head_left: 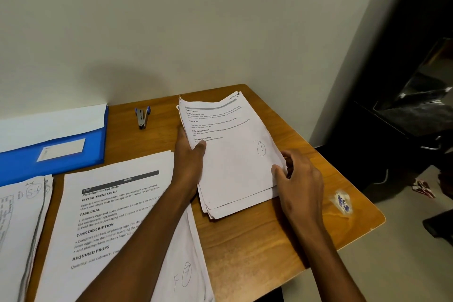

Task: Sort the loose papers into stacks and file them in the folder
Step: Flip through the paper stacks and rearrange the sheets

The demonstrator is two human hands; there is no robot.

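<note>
On desk right: left hand and right hand pinching paper stack edges.

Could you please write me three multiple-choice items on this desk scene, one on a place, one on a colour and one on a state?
1. Where does the stapler lie?
A. Between the folder and the held stack of papers
B. On top of the folder
C. At the table's near right corner

2. What colour is the folder?
A. Red
B. Blue
C. Green

3. What is the left hand doing?
A. Resting flat on the bare table
B. Gripping the stapler
C. Holding the stack's left edge, thumb on top

Answers: 1 A, it sits on bare wood between them near the wall. 2 B, its cover is bright blue. 3 C, the thumb presses the top sheet while the right hand holds the stack's right edge.
</note>
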